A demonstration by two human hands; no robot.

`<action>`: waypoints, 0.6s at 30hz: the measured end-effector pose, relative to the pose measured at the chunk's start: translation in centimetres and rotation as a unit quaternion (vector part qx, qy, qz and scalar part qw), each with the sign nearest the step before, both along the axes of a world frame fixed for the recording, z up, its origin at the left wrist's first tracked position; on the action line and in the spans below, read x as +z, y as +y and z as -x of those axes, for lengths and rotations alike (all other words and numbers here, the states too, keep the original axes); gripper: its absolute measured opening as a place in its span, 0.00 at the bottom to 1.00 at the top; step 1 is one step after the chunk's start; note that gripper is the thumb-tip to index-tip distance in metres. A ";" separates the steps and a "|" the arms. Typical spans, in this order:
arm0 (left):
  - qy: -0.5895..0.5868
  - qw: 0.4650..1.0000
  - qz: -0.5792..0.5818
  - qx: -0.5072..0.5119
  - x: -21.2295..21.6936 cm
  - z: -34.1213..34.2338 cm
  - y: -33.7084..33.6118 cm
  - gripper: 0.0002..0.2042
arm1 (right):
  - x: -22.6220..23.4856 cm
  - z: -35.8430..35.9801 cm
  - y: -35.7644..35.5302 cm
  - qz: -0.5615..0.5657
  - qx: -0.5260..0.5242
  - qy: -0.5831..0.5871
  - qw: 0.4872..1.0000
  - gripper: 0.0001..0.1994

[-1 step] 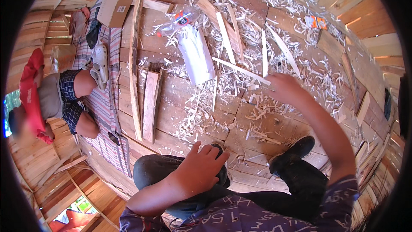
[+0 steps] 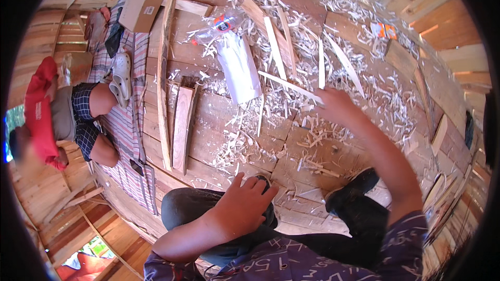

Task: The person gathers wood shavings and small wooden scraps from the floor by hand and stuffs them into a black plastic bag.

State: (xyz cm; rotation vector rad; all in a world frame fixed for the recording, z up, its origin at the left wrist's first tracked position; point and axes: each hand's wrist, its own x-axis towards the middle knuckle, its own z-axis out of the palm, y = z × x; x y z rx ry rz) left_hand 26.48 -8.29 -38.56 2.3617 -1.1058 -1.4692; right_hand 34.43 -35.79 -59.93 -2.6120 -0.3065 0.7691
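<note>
right hand (image 2: 338, 105) stretched out over the plank floor (image 2: 219, 140), blurred, fingers seeming pinched on the near end of a long thin pale wooden strip (image 2: 289, 85) that runs off toward the white plastic bag (image 2: 238, 67) lying nearer the far edge of the floor; exact grip hard to tell through the blur. left hand (image 2: 244, 209) resting flat and slack on the bent knee in dark grey-green trousers (image 2: 187, 211), fingers spread, gripping nothing. pale curled wood shavings (image 2: 312, 135) strewn thick across the boards around the strip, more thin slats (image 2: 276, 47) lying beside it, two short brown boards (image 2: 179, 125) and a long upright-edged batten (image 2: 162, 73) toward the left edge. judged risks: strip thin enough to snap or spring if lifted by one end alone; splintered edge likely to bite bare fingertips; loose shavings underfoot apt to slide beneath the black shoe (image 2: 351, 190); tip of the strip could snag the bag and drag it. another person's legs in checked shorts (image 2: 83, 117) lying on a striped mat (image 2: 130, 140) at the left edge, well apart from the strip, yet within reach of a swung slat.
</note>
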 end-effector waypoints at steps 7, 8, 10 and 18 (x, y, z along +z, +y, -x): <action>-0.033 0.999 0.017 -0.003 -0.3 2.1 0.2 0.30 | -6.1 1.3 6.9 0.175 -0.102 -0.128 0.971 0.24; -0.037 0.999 0.024 -0.006 -0.2 2.4 0.1 0.29 | -7.9 2.3 6.6 0.162 -0.083 -0.152 0.971 0.16; -0.048 0.998 0.046 -0.018 -0.2 2.7 0.0 0.28 | -11.0 4.8 4.8 0.151 -0.050 -0.129 0.979 0.15; -0.059 0.996 0.059 -0.022 0.4 3.0 0.1 0.30 | -8.9 9.3 -0.7 0.090 -0.317 -0.043 0.943 0.11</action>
